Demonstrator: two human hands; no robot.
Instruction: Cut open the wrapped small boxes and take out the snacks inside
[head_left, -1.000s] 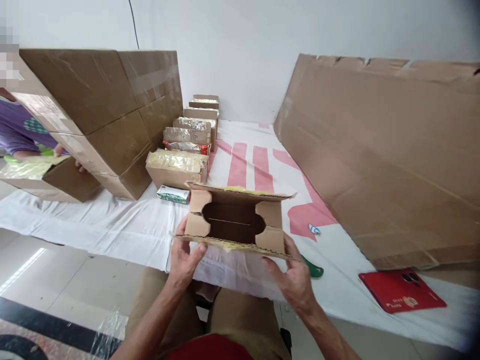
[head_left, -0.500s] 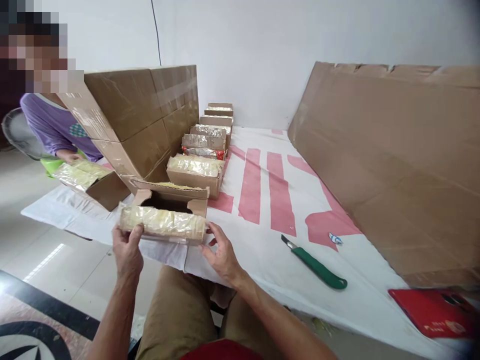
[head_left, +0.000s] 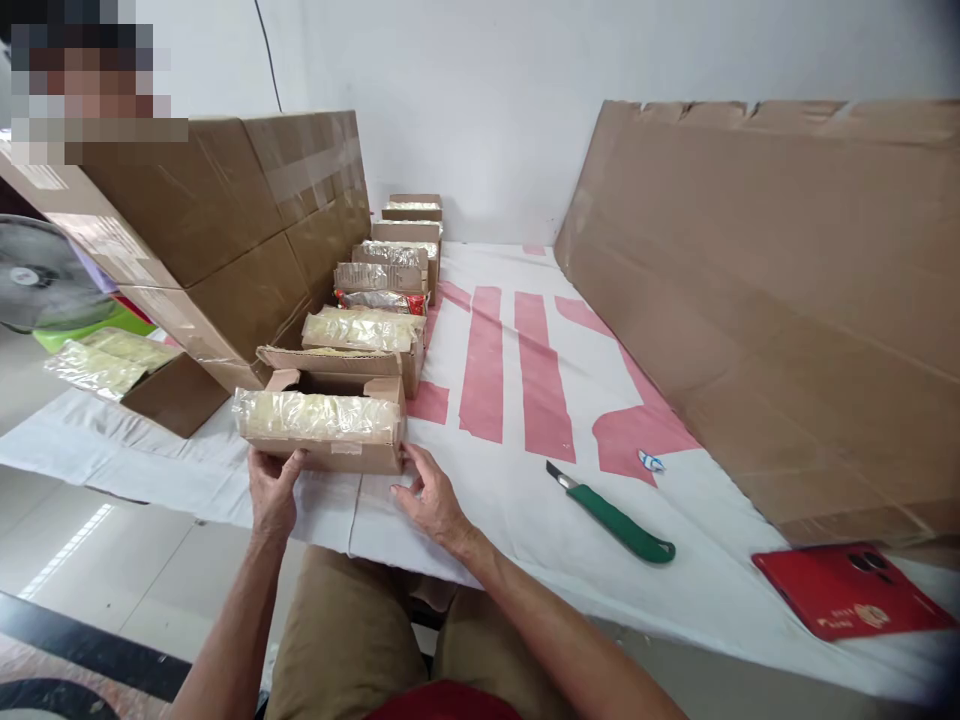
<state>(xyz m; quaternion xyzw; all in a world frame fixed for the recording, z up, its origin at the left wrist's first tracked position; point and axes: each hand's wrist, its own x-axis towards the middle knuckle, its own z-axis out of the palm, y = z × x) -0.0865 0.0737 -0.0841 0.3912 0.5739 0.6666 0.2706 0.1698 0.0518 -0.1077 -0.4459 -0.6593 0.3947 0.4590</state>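
Small open carton (head_left: 322, 435) sits on the white cloth (head_left: 480, 500) at the near table edge, front of a row of similar small cartons (head_left: 375, 300) running back toward the wall. Its front face is covered with a crinkly clear-wrapped pack, flaps up behind. My left hand (head_left: 274, 490) is at the carton's lower left corner, fingers touching the bottom edge, open, not clamped. My right hand (head_left: 427, 495) is at the lower right corner, fingertips against the side, fingers spread, also not gripping anything. Big taped boxes (head_left: 225, 230) stacked just left of the row. Another small box with wrapped pack (head_left: 142, 375) further left, near a fan (head_left: 37, 275). Green-handled knife (head_left: 611, 515) lies on the cloth to my right, well apart from the carton. Red phone (head_left: 851, 590) near the right table edge. Flat cardboard sheet (head_left: 772, 290) leans on the right.
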